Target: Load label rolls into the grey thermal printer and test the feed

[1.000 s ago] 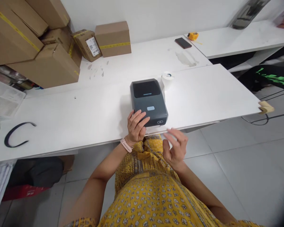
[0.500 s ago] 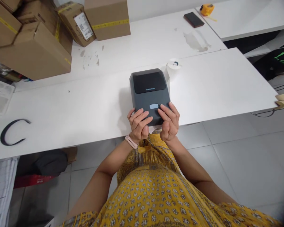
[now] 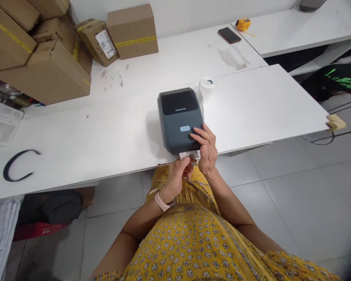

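A dark grey label printer (image 3: 179, 138) with a black lid and a light blue button sits at the front edge of the white table. A short strip of white label paper (image 3: 185, 155) sticks out of its front. My left hand (image 3: 178, 173) is closed in a pinch on that strip, thumb on top, the other fingers partly hidden below. My right hand (image 3: 206, 150) grips the printer's front right corner, its fingertips on the top face and its thumb bent at the front. Behind the printer on the right stands a roll of white label paper (image 3: 207, 93), its paper trailing toward the printer.
Cardboard boxes (image 3: 61, 76) are stacked at the back left. A black headband (image 3: 8, 168) and a clear plastic container (image 3: 2, 123) lie at the left. A phone (image 3: 229, 36) and a yellow tape measure (image 3: 243, 25) are at the back right. The table's front edge (image 3: 119, 173) runs by my waist.
My left hand has left the printer's top and moved down to pinch the paper at the front. My right hand stays at the right corner. The camera view has shifted slightly.
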A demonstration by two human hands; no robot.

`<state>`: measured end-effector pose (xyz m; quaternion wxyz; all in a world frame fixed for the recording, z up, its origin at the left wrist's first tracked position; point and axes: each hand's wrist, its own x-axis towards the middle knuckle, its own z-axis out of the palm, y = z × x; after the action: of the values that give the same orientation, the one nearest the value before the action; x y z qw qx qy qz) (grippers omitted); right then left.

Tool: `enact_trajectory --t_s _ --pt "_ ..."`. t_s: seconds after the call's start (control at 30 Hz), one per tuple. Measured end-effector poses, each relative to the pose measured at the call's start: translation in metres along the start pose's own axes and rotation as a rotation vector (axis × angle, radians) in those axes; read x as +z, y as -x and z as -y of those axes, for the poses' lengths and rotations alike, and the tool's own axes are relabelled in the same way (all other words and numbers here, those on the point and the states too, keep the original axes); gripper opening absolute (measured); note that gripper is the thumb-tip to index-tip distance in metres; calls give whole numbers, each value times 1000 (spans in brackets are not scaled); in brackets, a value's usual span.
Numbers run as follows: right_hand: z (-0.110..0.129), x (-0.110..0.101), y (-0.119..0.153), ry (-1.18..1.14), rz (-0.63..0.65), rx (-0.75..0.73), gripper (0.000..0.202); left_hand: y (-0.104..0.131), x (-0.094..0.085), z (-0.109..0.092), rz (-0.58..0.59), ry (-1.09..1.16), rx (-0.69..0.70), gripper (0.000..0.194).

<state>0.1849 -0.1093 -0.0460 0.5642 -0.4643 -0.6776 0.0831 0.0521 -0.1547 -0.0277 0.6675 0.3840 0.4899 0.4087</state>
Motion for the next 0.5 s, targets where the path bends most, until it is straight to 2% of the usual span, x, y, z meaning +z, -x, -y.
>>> enact_trajectory --t_s 0.13,0.27,0.37,0.5 --pt "-6 1 -2 -73 -5 -57 46 -13 12 -13 -49 219 -43 55" --pt "-9 -1 -2 -47 2 -96 45 -14 20 -9 -110 257 6 49" --pt "-8 -1 -3 -52 -14 -101 45 -15 17 -2 -138 133 101 51" --pt "-1 -2 -11 25 -10 -96 45 -17 1 1 -128 -260 262 53"
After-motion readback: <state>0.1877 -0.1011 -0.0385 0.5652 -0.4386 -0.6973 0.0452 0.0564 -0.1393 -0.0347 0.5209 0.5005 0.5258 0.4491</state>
